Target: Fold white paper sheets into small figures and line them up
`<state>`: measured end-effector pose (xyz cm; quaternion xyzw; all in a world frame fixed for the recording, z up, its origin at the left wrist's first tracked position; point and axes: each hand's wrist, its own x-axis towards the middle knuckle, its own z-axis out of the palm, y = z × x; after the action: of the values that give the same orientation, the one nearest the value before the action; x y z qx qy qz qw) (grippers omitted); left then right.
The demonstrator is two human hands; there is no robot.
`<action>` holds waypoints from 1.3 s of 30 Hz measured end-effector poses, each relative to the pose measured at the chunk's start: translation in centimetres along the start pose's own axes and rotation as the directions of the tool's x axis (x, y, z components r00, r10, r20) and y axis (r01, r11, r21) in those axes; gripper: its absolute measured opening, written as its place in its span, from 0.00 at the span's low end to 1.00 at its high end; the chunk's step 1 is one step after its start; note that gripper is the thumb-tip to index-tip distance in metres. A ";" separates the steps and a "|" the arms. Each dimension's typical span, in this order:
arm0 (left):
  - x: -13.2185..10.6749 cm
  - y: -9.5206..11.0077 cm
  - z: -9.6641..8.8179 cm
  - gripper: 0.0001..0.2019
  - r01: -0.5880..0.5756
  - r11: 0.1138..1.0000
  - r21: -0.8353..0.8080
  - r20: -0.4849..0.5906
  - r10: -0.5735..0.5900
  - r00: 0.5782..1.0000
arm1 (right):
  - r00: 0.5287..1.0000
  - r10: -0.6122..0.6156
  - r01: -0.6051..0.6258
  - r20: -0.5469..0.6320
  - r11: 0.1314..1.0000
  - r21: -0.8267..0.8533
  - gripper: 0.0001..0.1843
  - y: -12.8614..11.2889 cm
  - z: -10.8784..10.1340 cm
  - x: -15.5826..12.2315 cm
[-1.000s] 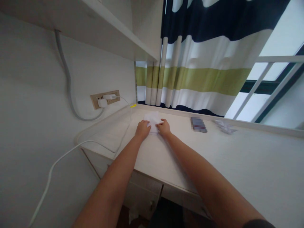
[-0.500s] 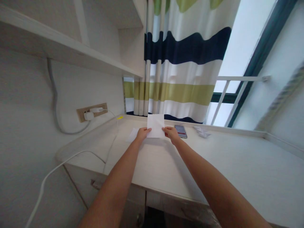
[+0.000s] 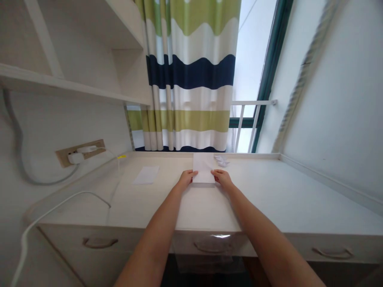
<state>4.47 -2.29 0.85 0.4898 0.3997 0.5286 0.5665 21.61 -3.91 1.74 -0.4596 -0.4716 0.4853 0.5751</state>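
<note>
A white sheet of paper [image 3: 203, 170] is held upright-tilted just above the white desk [image 3: 269, 199], near its far middle. My left hand [image 3: 186, 178] pinches the sheet's lower left corner. My right hand [image 3: 222, 178] pinches its lower right corner. Both hands are closed on the paper. A second white sheet [image 3: 146, 175] lies flat on the desk to the left.
A crumpled white paper [image 3: 222, 160] lies behind the held sheet by the window. A striped curtain [image 3: 188, 79] hangs at the back. A wall socket with a white plug [image 3: 78, 152] and cable [image 3: 60, 203] is at left. Shelves hang above left. Drawer handles [image 3: 99, 242] line the desk front.
The view has swung right and the held sheet has moved right with both hands, away from the sheet left lying on the desk. The phone is no longer visible.
</note>
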 end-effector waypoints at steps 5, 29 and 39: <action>-0.1 -1.1 -0.3 0.13 -0.066 0.994 0.090 -0.018 0.068 0.997 | 0.995 -0.036 0.028 0.093 0.997 0.078 0.14 1.1 -0.6 -0.1; -0.9 -0.6 -0.2 0.11 -0.072 0.996 0.061 0.038 0.069 0.997 | 0.992 -0.075 0.063 0.103 0.991 0.114 0.14 1.0 -0.4 -0.6; -0.5 -0.7 -0.5 0.10 -0.046 0.997 -0.064 0.058 0.050 0.997 | 0.990 -0.057 0.046 0.129 0.995 0.090 0.11 0.9 -0.3 -0.9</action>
<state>4.09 -2.73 0.05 0.4966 0.3541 0.5396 0.5804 21.74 -4.77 0.76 -0.3888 -0.4984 0.5196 0.5748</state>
